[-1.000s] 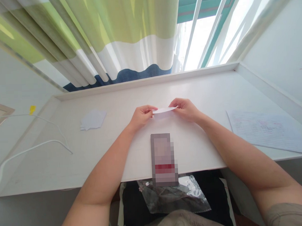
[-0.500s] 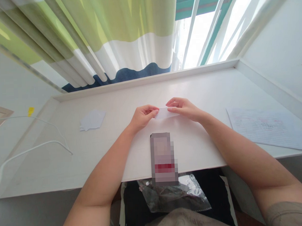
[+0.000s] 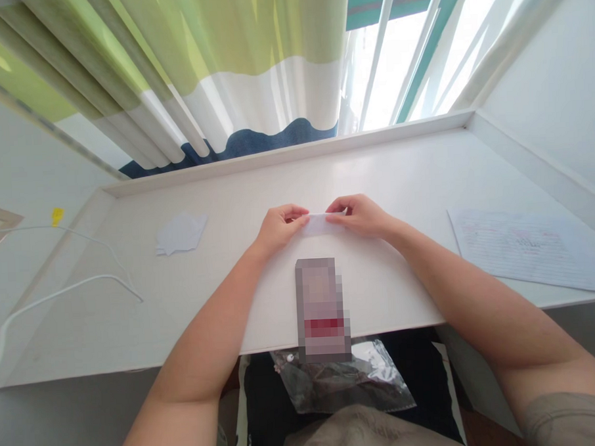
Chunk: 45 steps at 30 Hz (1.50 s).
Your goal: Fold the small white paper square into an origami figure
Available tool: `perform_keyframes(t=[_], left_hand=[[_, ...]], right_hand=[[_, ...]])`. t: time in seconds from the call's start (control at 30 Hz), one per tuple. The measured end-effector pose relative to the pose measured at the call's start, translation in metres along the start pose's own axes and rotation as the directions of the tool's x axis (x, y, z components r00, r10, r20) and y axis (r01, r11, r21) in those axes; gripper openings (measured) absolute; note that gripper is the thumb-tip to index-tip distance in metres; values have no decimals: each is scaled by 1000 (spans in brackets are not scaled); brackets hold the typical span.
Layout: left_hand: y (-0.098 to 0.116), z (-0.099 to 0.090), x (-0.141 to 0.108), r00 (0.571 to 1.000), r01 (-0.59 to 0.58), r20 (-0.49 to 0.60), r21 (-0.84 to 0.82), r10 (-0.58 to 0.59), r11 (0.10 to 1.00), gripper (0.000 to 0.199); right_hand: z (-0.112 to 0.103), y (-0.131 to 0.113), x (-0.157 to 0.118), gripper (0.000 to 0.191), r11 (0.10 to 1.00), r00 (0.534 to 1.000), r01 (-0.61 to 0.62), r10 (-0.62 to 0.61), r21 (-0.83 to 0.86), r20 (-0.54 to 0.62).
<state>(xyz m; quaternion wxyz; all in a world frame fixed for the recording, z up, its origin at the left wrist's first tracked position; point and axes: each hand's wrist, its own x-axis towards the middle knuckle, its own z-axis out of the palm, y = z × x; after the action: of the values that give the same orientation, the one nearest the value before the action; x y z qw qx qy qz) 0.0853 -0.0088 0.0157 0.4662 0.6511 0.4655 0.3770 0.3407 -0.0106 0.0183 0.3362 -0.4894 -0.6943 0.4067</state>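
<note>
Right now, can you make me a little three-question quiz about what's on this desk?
1. True or false: both hands pinch the small white paper.
2. What lies at the desk's right end? A) a lined written sheet B) a cup C) scissors
3. Fill in: the pile of white paper pieces lies on the ____ hand's side.

Key: 1 true, the left hand and right hand hold its ends. 2 A, the lined written sheet. 3 left.

Small white paper slip point(image 3: 320, 223) pinched between left hand point(image 3: 278, 228) and right hand point(image 3: 360, 215) above desk point(image 3: 404, 179).
</note>
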Motion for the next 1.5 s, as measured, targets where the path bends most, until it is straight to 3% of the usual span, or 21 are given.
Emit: perform_keyframes(t=[0.1,0.2,0.33,0.73,1.5], left_hand=[[-3,0,1,998,-56,2,188,57,981,21],[-5,-1,2,986,-164,37,394,162,904,12],[-6,-2,3,978,-209,80,491,195,846,13],[-8,-4,6,968,-250,102,490,230,835,15],[-11,-7,6,964,-266,147,470,222,842,20]], right_hand=[[2,5,3,14,989,996,91,-91,-116,-2],[3,8,4,13,974,988,155,-155,-167,16],[3,8,4,13,959,983,183,-175,-215,54],[3,7,2,17,915,961,274,-251,-297,112],[9,7,1,24,878,971,238,-201,-415,132]])
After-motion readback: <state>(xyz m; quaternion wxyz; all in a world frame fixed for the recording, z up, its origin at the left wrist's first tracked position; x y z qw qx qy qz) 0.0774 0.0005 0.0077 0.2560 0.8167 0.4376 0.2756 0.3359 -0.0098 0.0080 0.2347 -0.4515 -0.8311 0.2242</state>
